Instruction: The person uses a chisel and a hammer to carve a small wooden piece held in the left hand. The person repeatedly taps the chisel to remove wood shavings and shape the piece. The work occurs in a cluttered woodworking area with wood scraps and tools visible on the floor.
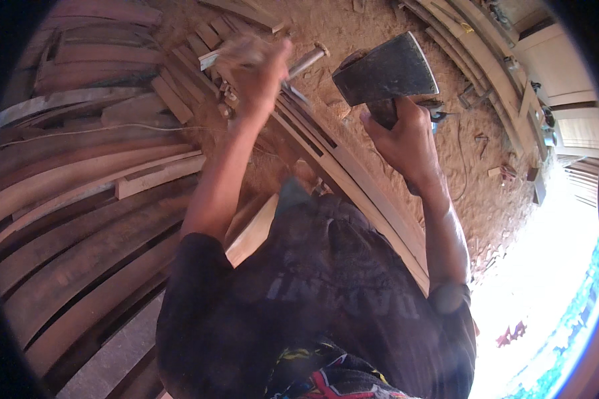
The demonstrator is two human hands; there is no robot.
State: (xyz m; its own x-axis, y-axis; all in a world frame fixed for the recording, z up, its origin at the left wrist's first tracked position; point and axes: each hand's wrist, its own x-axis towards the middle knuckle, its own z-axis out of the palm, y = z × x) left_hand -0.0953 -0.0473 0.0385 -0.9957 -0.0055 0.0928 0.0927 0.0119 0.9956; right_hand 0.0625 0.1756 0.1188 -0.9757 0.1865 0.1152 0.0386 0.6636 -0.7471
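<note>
Brown floor, stacked planks left, bright light right

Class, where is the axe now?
In the head view, the axe is near the top, right of centre, held in the right hand, with the left hand to its left.

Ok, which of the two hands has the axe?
The right hand: it grips the axe close under the head. The left hand, blurred, is off to the left, not touching the axe.
</note>
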